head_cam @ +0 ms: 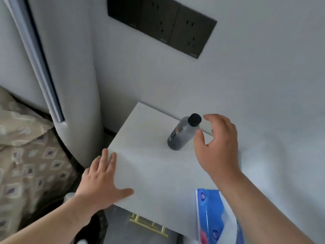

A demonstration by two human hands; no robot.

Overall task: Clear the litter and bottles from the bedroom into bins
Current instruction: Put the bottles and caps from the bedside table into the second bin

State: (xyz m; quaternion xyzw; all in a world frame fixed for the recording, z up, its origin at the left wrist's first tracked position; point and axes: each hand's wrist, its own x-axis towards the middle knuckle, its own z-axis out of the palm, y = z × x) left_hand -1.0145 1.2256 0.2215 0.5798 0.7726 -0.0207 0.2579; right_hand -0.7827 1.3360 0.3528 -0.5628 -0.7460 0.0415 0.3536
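Observation:
A small grey plastic bottle [182, 133] with a black cap stands upright near the back of a white nightstand [149, 166]. My right hand [218, 145] hovers just right of the bottle, fingers curled apart around it, thumb close to its side but holding nothing. My left hand [101, 180] rests flat with spread fingers on the nightstand's left front edge.
A blue tissue pack [211, 217] lies at the nightstand's front right. A padded white headboard [73, 85] and a bed with patterned beige bedding [26, 155] are to the left. Dark wall sockets [163, 25] sit above. A gold drawer handle [149, 226] shows below.

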